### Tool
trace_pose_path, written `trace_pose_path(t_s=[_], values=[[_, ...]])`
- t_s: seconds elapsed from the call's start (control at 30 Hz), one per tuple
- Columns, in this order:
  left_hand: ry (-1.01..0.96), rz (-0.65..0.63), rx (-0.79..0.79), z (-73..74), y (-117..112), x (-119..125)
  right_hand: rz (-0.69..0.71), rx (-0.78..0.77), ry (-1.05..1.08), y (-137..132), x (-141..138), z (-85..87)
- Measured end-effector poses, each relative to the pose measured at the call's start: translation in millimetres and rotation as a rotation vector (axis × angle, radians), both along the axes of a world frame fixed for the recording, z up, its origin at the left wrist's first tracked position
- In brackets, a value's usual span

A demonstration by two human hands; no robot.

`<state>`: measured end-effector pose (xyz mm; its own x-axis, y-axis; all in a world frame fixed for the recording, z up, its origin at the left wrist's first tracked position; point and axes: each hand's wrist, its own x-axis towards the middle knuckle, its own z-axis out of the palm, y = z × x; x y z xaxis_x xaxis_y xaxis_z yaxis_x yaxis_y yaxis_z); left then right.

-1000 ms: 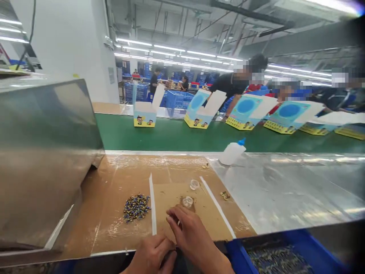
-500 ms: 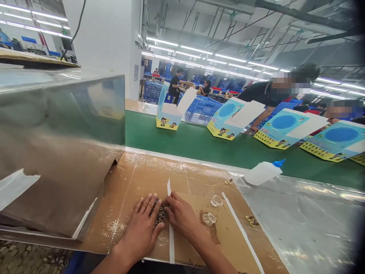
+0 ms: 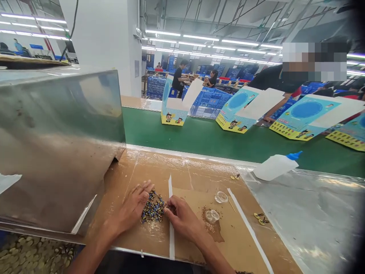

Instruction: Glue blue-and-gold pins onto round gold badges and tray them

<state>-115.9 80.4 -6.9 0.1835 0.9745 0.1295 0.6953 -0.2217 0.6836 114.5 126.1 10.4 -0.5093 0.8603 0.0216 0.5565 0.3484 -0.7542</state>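
Note:
A heap of small blue, black and gold pieces (image 3: pixel 154 208) lies on the brown tabletop between my hands; their exact kind is too small to tell. My left hand (image 3: pixel 133 203) rests on its side along the heap's left edge, fingers stretched out and holding nothing. At the heap's right edge, beside a white tape strip (image 3: pixel 171 228), my right hand (image 3: pixel 181 217) has its fingers curled in with the thumb close to the index finger. Whatever may be between those fingertips is hidden.
To the right are a small clear cup (image 3: pixel 212 216), a clear ring-like lid (image 3: pixel 221 197), a thin stick (image 3: pixel 232 205) and gold discs (image 3: pixel 261 218). A white squeeze bottle (image 3: pixel 275 167) lies beside the green belt (image 3: pixel 145 127), which carries printed boxes (image 3: pixel 309 114). A metal housing (image 3: pixel 59 152) stands left; a co-worker leans across.
My left hand has slid left off the heap and tilted onto its side, uncovering the pieces. My right hand stays at the heap's right edge. The view has turned slightly.

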Motion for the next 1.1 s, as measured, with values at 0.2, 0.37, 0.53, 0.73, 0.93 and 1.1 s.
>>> trace_pose_path(t_s=[0.2,0.37,0.53,0.73,0.93,1.1], values=[[0.027,-0.175,-0.018,-1.3,3,14,-0.098,-0.163,0.271,-7,8,4.0],[-0.532,0.256,-0.011,3.7,-10,3,-0.149,-0.461,0.542,-17,23,10.8],[-0.627,0.186,-0.161,25.3,-41,27,-0.135,-0.662,0.742,-30,12,18.9],[-0.848,0.012,-0.241,41.4,-53,64,-0.038,-0.909,1.138,-44,-1,30.0],[-0.978,-0.036,-0.289,46.1,-56,74,0.019,-1.036,1.263,-50,-6,23.3],[-0.959,-0.015,-0.265,49.0,-60,77,-0.052,-0.885,1.163,-52,-8,23.5]])
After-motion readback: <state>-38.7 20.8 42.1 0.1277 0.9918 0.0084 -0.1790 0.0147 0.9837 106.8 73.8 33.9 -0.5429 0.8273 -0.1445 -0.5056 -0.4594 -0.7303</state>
